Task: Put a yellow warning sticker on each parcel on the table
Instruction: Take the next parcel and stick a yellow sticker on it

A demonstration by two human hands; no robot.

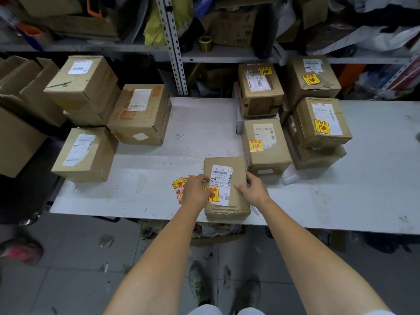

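A small brown parcel (236,201) lies at the front edge of the white table (363,173). A yellow warning sticker (213,194) sits on its white label. My left hand (195,189) lies over the parcel's left edge beside that sticker, fingers resting on the top. My right hand (252,187) rests on the parcel's right side, fingers bent over the top. A small pile of loose yellow stickers (178,184) lies on the table just left of the parcel, partly hidden by my left hand.
Parcels bearing yellow stickers (266,142) are stacked at the right. Parcels without stickers (86,153) stand at the left, one further back (141,114). Cluttered shelving (172,46) rises behind the table. A tape roll (205,43) sits on the shelf.
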